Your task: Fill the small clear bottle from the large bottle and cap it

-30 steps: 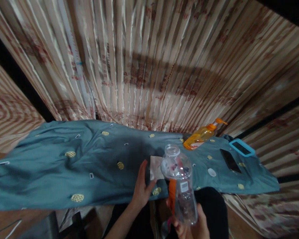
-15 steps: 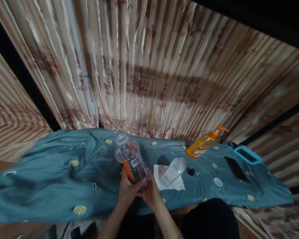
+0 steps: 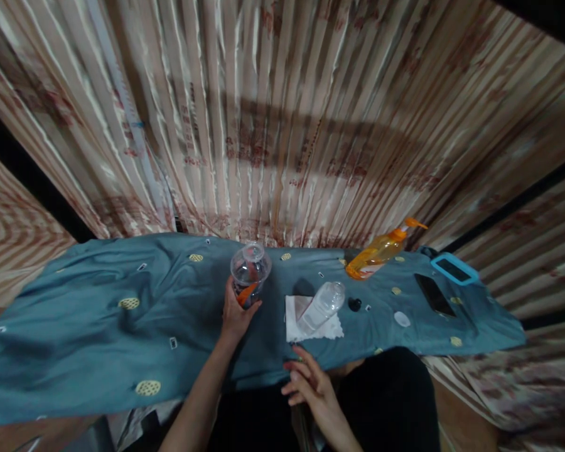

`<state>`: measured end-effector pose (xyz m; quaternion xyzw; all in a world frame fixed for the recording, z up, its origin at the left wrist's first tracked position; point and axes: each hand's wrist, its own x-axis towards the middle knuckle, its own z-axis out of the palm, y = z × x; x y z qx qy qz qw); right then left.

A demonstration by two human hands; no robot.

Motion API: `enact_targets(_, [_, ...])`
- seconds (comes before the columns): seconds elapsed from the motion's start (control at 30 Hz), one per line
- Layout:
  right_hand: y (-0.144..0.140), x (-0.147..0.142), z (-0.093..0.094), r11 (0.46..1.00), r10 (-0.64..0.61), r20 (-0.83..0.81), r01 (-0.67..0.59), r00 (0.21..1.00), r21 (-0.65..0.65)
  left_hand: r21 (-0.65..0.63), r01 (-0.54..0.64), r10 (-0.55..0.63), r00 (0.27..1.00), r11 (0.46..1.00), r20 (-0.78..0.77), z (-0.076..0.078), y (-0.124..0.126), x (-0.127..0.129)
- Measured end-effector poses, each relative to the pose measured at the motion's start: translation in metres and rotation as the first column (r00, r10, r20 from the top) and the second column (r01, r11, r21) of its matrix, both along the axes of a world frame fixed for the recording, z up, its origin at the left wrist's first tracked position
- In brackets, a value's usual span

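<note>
The left hand (image 3: 235,311) grasps the clear bottle (image 3: 249,274) from its near side, bottle standing upright above the fingers. The right hand (image 3: 311,386) hangs released, near the table edge

The clear plastic bottle with an orange label (image 3: 250,274), held upright in the left hand (image 3: 235,312), looks smooth and glossy. The second clear plastic bottle (image 3: 321,306), which lies on its side, has the same shiny, see-through surface, and the white sheet (image 3: 296,316) under it looks thin and matt, like paper or tissue. The teal cloth with yellow dots (image 3: 98,314) is soft, matt and wrinkled. The orange translucent pump bottle (image 3: 378,254) is glossy plastic. The black flat phone (image 3: 434,295) has a smooth, dark surface. The beige striped curtain (image 3: 282,119) behind is a satin-like fabric with a shiny finish on its folds.
</note>
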<state>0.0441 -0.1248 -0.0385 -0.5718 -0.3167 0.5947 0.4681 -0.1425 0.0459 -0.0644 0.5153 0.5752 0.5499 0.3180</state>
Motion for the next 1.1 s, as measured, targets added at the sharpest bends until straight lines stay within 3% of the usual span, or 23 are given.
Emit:
enact_targets(0.17, [-0.041,0.032,-0.003,0.990,-0.112,0.032,0.114,0.993,-0.087,0.058,0.034,-0.035,0.999,0.998,0.014,-0.002,0.004,-0.003])
enact_targets(0.3, [-0.052,0.053,-0.003,0.980,-0.188,0.043,0.190,0.981,-0.064,0.073,0.020,-0.020,1.000,0.997,-0.005,-0.001,-0.003,-0.010])
enact_targets(0.53, [-0.036,0.080,0.025,0.943,-0.331,0.132,0.325,0.934,0.065,0.164,-0.116,0.147,0.971,0.980,-0.191,0.008,-0.075,-0.007])
enact_targets(0.63, [-0.027,0.098,0.032,0.934,-0.356,0.193,0.339,0.914,0.115,0.276,0.036,0.052,0.951,0.960,-0.305,0.006,-0.104,0.013])
enact_targets(0.7, [-0.018,0.115,0.032,0.926,-0.371,0.263,0.336,0.890,0.169,0.254,0.177,-0.078,0.932,0.951,-0.354,0.002,-0.112,0.033])
enact_targets(0.77, [-0.008,0.133,0.029,0.930,-0.360,0.398,0.293,0.844,0.221,0.196,0.307,-0.224,0.906,0.931,-0.358,-0.001,-0.111,0.054])
enact_targets(0.87, [0.013,0.155,0.025,0.953,-0.299,0.622,0.194,0.723,0.233,0.127,0.399,-0.353,0.893,0.908,-0.281,-0.003,-0.096,0.086])
enact_targets(1.0, [0.044,0.172,0.024,0.962,-0.272,0.780,0.160,0.564,0.220,0.042,0.432,-0.426,0.899,0.901,-0.100,0.001,-0.073,0.120])
enact_targets(1.1, [0.066,0.179,0.024,0.969,-0.244,0.860,0.149,0.449,0.198,-0.054,0.436,-0.437,0.900,0.899,-0.008,0.008,-0.062,0.131])
